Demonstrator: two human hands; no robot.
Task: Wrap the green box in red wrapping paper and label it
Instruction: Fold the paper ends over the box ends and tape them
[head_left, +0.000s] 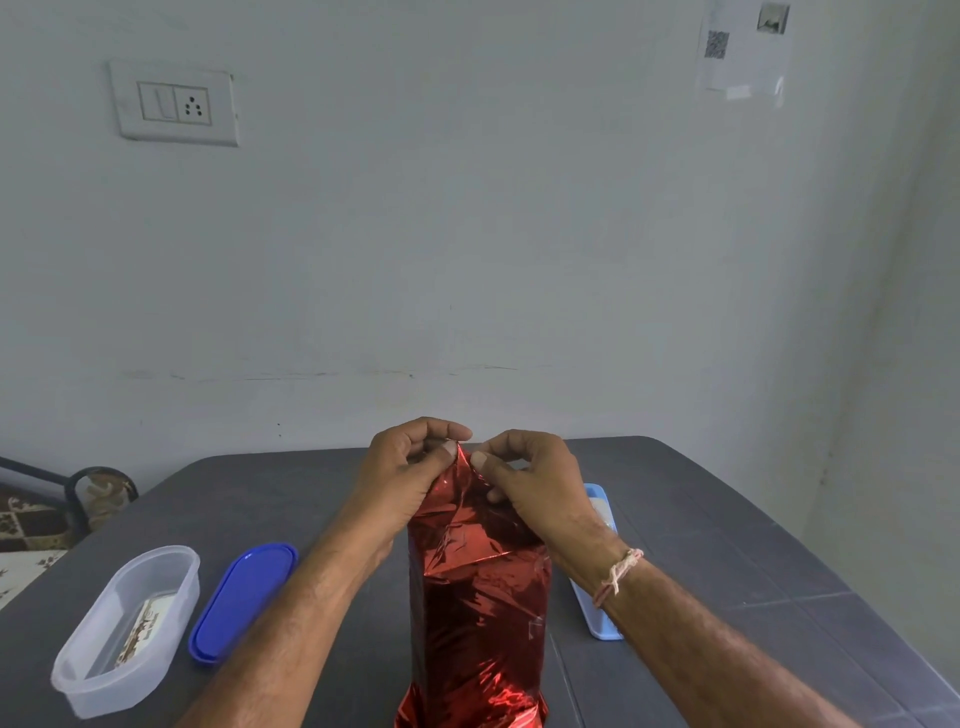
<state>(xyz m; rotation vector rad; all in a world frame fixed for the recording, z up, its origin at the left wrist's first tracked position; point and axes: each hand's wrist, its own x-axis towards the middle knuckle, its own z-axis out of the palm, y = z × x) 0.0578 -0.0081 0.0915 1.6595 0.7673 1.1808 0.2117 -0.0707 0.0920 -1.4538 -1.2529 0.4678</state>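
From the head camera, the box stands upright on the dark worktop (727, 519), fully covered in red wrapping paper (480, 597); no green shows, so the box itself is hidden beneath the foil. The left hand (410, 467) and right hand (535, 478) meet at the top of the package, each grip clamped on the gathered paper peak, thumb against fingertips, the two pinches almost touching.

Directly below the grips the foil fans out into creases over the box's top end. A strip of clear tape (535, 626) seems to sit on the side, well below the right grip. Below and to the left of the left grip lie a blue lid (241, 603) and, further out, a clear tub (124, 629) with a printed card inside, possibly the label. A pale blue tray (597, 613) lies below the right grip, partly behind the wrist.

The foil looks thin, slick and crinkly: it should hold a crease but may tear or slip, so it is best pinched at folded edges near the box corners. The tall box could tip easily.
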